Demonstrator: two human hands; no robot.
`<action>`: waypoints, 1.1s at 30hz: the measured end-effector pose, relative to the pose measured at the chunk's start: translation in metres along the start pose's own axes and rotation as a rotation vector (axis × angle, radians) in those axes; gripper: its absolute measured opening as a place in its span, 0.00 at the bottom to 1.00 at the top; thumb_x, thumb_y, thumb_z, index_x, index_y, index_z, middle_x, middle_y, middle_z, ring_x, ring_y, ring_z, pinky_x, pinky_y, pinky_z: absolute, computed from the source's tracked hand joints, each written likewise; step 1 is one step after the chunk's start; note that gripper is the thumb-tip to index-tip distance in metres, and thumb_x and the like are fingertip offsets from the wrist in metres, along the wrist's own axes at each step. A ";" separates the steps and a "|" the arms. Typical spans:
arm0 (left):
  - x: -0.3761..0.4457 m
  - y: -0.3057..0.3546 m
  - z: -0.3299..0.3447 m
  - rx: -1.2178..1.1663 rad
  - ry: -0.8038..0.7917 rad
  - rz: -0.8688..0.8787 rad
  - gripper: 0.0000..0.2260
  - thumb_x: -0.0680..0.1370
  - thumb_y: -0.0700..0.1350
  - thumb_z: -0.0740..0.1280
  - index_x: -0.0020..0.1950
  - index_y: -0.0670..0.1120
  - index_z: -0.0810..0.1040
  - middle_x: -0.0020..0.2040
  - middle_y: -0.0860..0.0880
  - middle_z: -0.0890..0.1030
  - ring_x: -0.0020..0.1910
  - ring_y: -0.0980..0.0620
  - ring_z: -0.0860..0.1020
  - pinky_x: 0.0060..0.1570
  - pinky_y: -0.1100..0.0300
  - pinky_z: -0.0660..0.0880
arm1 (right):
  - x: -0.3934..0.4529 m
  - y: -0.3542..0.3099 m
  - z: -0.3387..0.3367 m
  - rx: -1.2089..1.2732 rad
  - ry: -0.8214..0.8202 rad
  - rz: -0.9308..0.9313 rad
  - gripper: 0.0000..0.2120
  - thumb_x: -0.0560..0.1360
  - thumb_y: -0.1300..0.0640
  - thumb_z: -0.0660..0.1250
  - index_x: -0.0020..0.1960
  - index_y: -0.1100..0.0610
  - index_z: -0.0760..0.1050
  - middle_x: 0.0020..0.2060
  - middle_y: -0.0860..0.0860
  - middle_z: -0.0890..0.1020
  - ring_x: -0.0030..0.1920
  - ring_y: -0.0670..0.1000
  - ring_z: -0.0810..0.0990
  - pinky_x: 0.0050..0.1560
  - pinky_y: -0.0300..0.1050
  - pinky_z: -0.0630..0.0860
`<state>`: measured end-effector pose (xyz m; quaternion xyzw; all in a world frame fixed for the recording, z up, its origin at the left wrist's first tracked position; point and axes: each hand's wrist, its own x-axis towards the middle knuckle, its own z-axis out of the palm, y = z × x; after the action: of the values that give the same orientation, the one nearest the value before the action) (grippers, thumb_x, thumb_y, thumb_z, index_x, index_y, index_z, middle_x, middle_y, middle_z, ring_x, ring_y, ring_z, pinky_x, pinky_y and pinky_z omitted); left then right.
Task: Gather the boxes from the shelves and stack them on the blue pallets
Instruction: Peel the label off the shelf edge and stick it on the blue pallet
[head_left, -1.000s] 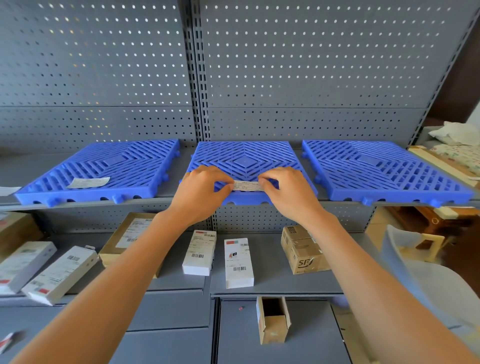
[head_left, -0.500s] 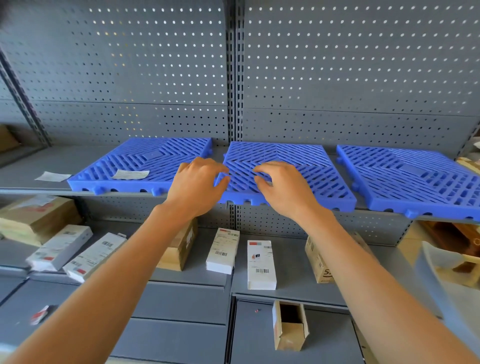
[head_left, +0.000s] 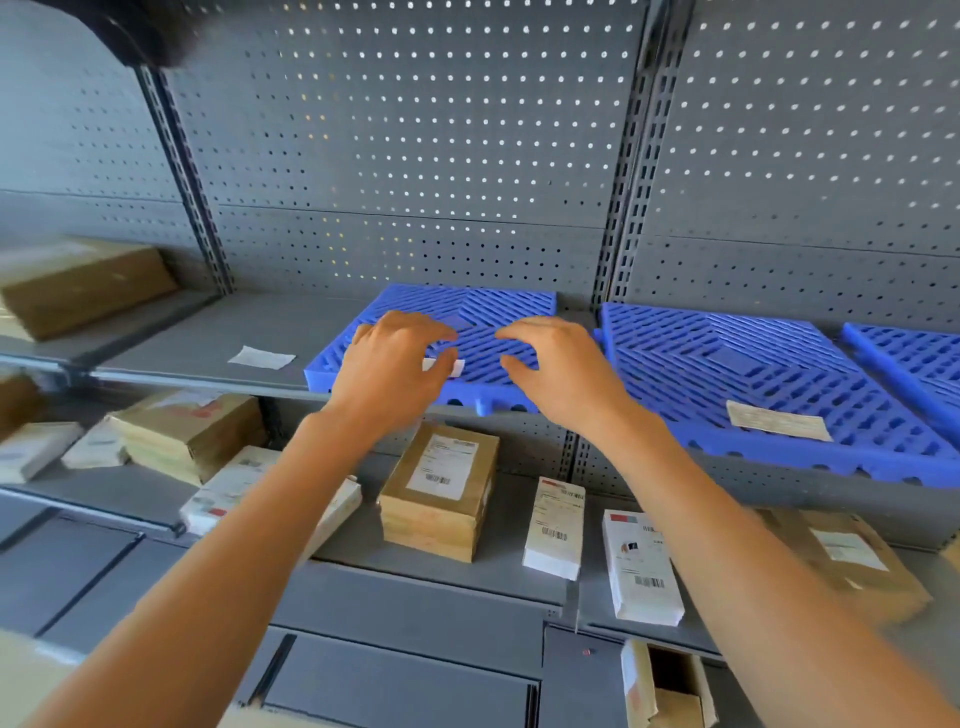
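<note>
Three blue slatted pallets lie side by side on the upper grey shelf: left pallet, middle pallet, right pallet. My left hand and my right hand hover over the front of the left pallet, fingers curled and apart. A white label lies on that pallet right under my left thumb. Another label rests on the middle pallet. On the shelf below lie a brown box, two white boxes and a brown box at the right.
More brown boxes and white boxes sit lower left; a large brown box stands on the upper shelf at far left. A paper slip lies left of the pallets. An open carton stands at the bottom.
The view and both hands have shifted left from the middle pallet to the left one. The label my hands held a second ago now lies on the middle pallet.
</note>
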<state>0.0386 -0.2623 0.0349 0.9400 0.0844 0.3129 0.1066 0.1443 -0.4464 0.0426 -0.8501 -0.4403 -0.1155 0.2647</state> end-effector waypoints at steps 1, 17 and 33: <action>-0.001 -0.017 -0.006 0.012 0.007 -0.003 0.11 0.80 0.49 0.68 0.61 0.50 0.83 0.60 0.50 0.84 0.62 0.46 0.78 0.62 0.42 0.73 | 0.008 -0.011 0.009 -0.001 -0.010 -0.009 0.19 0.81 0.55 0.66 0.71 0.56 0.74 0.69 0.52 0.76 0.71 0.53 0.71 0.70 0.54 0.70; -0.033 -0.234 -0.077 0.044 -0.070 -0.216 0.12 0.83 0.49 0.64 0.63 0.51 0.82 0.64 0.51 0.81 0.64 0.48 0.76 0.64 0.48 0.72 | 0.105 -0.166 0.140 0.037 -0.110 -0.030 0.17 0.81 0.55 0.65 0.69 0.54 0.76 0.66 0.51 0.79 0.70 0.52 0.69 0.67 0.49 0.68; -0.030 -0.313 -0.055 -0.031 -0.154 -0.350 0.15 0.82 0.53 0.63 0.67 0.53 0.79 0.66 0.50 0.80 0.67 0.45 0.74 0.69 0.40 0.64 | 0.149 -0.195 0.189 -0.150 -0.190 0.061 0.11 0.80 0.52 0.65 0.59 0.49 0.83 0.50 0.51 0.84 0.55 0.53 0.77 0.53 0.50 0.73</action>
<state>-0.0471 0.0400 -0.0185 0.9303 0.2335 0.2182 0.1800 0.0669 -0.1477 0.0167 -0.8876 -0.4277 -0.0590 0.1609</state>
